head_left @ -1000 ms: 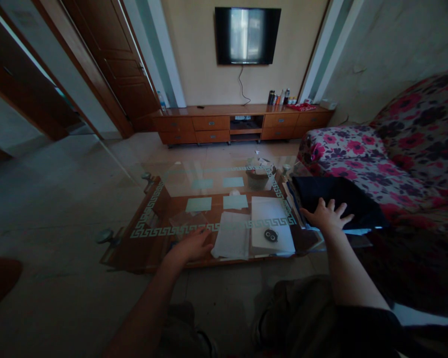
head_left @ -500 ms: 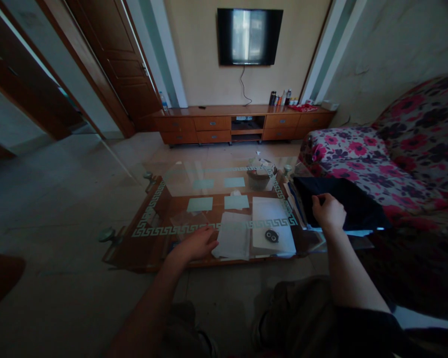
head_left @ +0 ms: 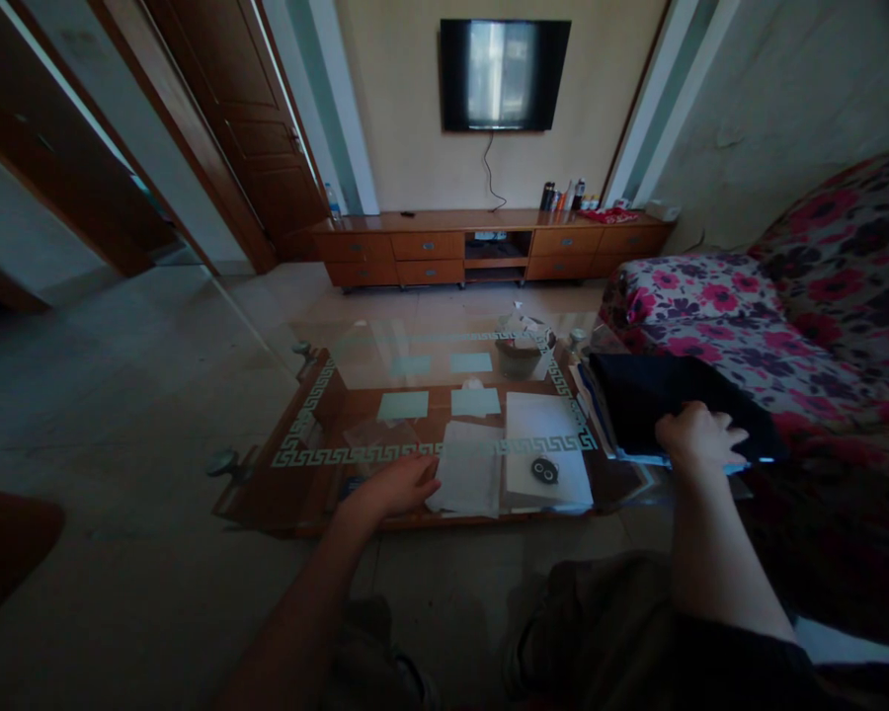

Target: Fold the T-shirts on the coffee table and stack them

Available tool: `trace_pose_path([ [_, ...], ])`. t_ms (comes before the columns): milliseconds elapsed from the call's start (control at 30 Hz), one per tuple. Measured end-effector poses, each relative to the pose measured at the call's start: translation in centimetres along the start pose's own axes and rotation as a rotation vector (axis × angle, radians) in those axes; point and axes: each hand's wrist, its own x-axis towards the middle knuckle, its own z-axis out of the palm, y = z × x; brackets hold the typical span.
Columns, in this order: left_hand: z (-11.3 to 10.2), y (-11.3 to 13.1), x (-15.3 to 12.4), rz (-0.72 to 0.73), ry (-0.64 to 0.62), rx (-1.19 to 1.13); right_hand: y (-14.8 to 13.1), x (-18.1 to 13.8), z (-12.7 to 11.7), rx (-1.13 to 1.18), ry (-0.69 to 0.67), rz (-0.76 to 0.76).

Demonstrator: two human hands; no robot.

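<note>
My left hand (head_left: 400,482) rests at the near edge of the glass coffee table (head_left: 263,504), its fingers stretched toward the left side of a white paper sheet (head_left: 465,474). Beside that sheet lies a larger white paper (head_left: 523,425), with a small black item marked by two pale rings (head_left: 544,471) on it. At the table's right end, my right hand (head_left: 700,434) is over the near part of a black, cloth-like item (head_left: 652,385), fingers spread. Under the black item is a stack of papers or folders (head_left: 593,410). Whether the right fingertips press on it is hard to tell.
Pale green rectangles (head_left: 476,401) show on the tabletop. A basket (head_left: 519,360) appears beyond the table's far edge. On the right stands a flowered sofa (head_left: 711,296). A low wooden cabinet (head_left: 430,247) with bottles (head_left: 555,197) stands under a wall television (head_left: 504,74).
My right hand has moved right and nearer me over the black item, and its curled fingers have spread. My left hand has stayed by the paper. The view has shifted slightly.
</note>
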Motion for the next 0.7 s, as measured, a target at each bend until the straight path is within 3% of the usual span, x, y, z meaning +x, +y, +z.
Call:
trace_pose_path([
  [133, -0.1, 0.4, 0.0, -0.001, -0.005, 0.005, 1.1, 0.1, 0.2, -0.031, -0.048, 0.094],
  [267, -0.1, 0.4, 0.1, -0.009, -0.007, 0.007, 1.2, 0.4, 0.1, -0.038, -0.008, 0.006],
  [433, 0.2, 0.1, 0.2, -0.015, -0.006, 0.013, 1.7, 1.5, -0.5, -0.085, 0.040, -0.254],
  [700, 0.6, -0.5, 0.4, 0.002, -0.022, 0.042, 2.4, 1.7, 0.5, -0.125, 0.025, -0.259],
])
